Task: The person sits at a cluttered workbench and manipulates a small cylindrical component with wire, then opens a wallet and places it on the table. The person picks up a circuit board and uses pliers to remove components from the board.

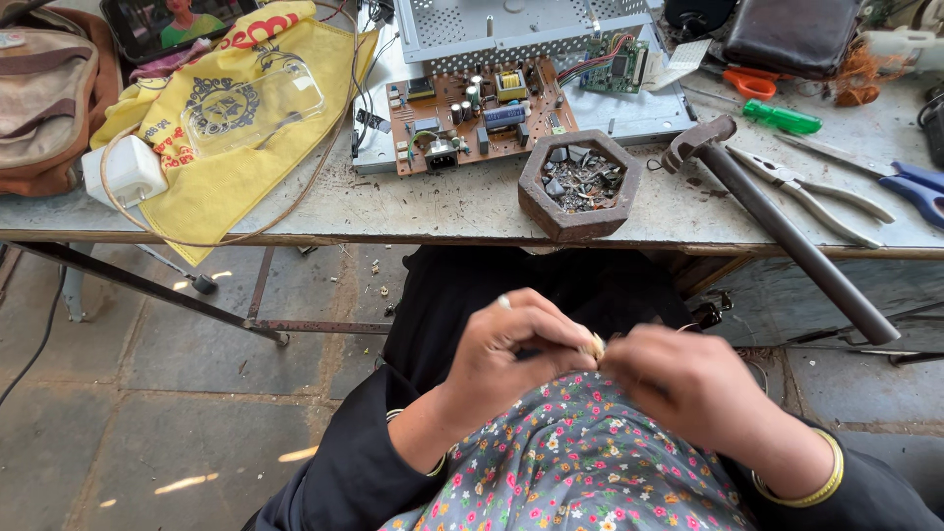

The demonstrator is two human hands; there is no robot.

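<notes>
left hand [516,344], right hand [688,388] pinch small pale piece [596,345], well below table edge [393,236].

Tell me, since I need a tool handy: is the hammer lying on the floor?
No, the hammer lies on the table, its handle jutting past the front edge.

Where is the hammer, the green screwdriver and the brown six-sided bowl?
hammer [787,241]: head view, middle of its long dark handle.
green screwdriver [784,118]: head view, on its green handle.
brown six-sided bowl [580,224]: head view, on its front wall.
</notes>
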